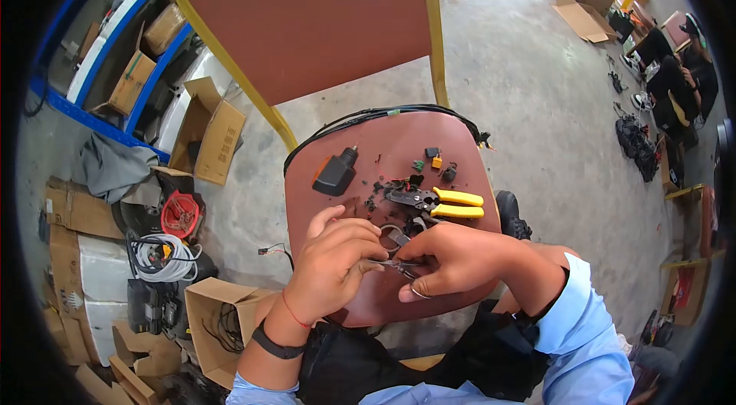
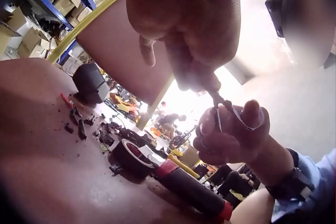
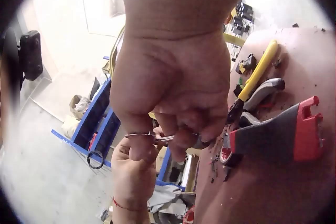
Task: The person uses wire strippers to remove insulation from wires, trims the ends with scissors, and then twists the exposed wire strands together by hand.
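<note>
My right hand holds a small pair of metal scissors, the thumb through one finger ring. My left hand pinches a small dark piece between thumb and fingertips, right at the scissor blades; what it is, I cannot tell. Both hands are close together over the front of a red-brown chair seat. Just beyond them lie wire strippers with yellow handles and a roll of black tape. A black and red tool rests beside the tape.
A black tool body lies farther back on the seat, near small connectors and dark scraps. Black cable runs along the seat's rear edge. Cardboard boxes and blue shelving stand left. A person sits at far right.
</note>
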### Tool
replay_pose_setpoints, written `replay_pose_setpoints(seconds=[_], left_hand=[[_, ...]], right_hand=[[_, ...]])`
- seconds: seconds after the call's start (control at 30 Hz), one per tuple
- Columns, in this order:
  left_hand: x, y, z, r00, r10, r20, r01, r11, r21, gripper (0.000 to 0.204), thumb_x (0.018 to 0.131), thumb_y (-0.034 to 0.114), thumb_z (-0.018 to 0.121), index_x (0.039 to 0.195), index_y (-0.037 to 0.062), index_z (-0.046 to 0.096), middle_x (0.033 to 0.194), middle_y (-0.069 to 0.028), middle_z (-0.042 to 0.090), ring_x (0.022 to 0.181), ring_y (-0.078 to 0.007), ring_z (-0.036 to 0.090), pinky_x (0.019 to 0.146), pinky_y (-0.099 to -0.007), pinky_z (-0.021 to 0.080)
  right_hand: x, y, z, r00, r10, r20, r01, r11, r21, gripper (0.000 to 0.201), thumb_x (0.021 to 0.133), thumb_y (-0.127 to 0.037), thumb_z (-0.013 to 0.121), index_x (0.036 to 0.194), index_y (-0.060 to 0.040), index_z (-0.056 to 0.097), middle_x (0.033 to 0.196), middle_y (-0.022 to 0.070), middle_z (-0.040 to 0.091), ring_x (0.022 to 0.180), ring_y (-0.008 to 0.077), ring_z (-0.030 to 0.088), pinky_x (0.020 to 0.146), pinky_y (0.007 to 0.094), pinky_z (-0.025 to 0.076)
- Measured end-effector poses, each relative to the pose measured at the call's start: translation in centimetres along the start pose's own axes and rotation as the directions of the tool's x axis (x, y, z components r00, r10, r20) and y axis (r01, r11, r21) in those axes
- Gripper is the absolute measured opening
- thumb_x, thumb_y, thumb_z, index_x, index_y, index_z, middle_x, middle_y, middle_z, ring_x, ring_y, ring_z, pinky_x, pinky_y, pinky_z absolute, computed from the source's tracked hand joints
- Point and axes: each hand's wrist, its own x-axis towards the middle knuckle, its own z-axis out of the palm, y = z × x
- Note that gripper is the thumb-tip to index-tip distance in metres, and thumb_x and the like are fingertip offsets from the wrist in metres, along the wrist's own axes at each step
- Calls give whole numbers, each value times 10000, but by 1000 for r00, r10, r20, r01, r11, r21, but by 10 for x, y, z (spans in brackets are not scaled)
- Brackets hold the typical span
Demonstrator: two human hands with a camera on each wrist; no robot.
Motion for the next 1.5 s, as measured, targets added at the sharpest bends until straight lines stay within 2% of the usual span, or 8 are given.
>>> replay_pose_setpoints(seconds=[0.07,0.17,0.27,0.47,0.77,0.97,1.27,1.5], left_hand=[[-1,2,2,1000,4,6,-4,1000,13,207,717,-15,795,876,94,721,935,-47,728,1056,-242,701,1113,-496,384],[-2,0,1,999,31,28,-32,999,31,207,742,19,817,915,100,736,991,-41,725,1087,-233,689,1113,-493,382],[-2,-2,0,1000,28,4,-28,999,19,208,741,7,813,913,94,735,987,-36,726,1086,-235,692,1112,-493,382],[-3,-6,-4,1000,-10,-14,10,1000,-16,200,746,12,815,907,100,734,963,-32,725,1083,-234,694,1096,-486,388],[-3,-8,-6,999,-37,5,37,998,-43,165,780,76,817,919,98,731,957,-32,720,1064,-238,691,1103,-482,386],[-3,-4,1,996,-68,55,71,996,-59,118,829,119,796,922,84,732,972,-50,733,1066,-262,698,1135,-496,379],[-2,4,12,996,-24,87,26,999,-22,207,783,34,801,966,96,728,1004,-46,728,1050,-245,693,1113,-486,392],[-3,8,16,996,18,82,-18,1000,7,108,832,79,776,933,95,741,959,-33,738,1056,-261,711,1124,-504,394]], right_hand=[[1,3,1,1000,-14,11,14,1000,-8,474,879,-432,756,927,37,704,712,184,625,663,305,600,652,435,459],[1,-1,-2,998,10,55,-8,999,-33,452,883,-351,789,1110,32,711,715,92,611,662,211,570,630,380,447],[1,-3,0,1000,7,16,-6,1000,-19,473,887,-432,750,924,37,694,724,196,632,678,336,613,663,453,459],[2,-3,0,997,-78,-15,77,996,-51,408,919,-380,728,984,21,690,759,217,651,719,386,642,672,471,463],[0,-4,2,997,-58,-54,53,994,-91,303,908,-287,724,941,11,682,757,222,658,756,420,658,703,500,476],[-6,10,7,995,-74,-69,64,988,-139,268,907,-239,757,1041,-15,694,802,209,684,790,419,661,720,482,481],[-16,18,2,999,2,50,-5,998,55,325,945,-272,716,1105,10,697,851,188,686,767,310,647,738,427,478],[-16,19,5,997,-11,74,6,998,70,368,927,-324,730,952,32,639,733,152,603,690,265,558,683,418,439]])
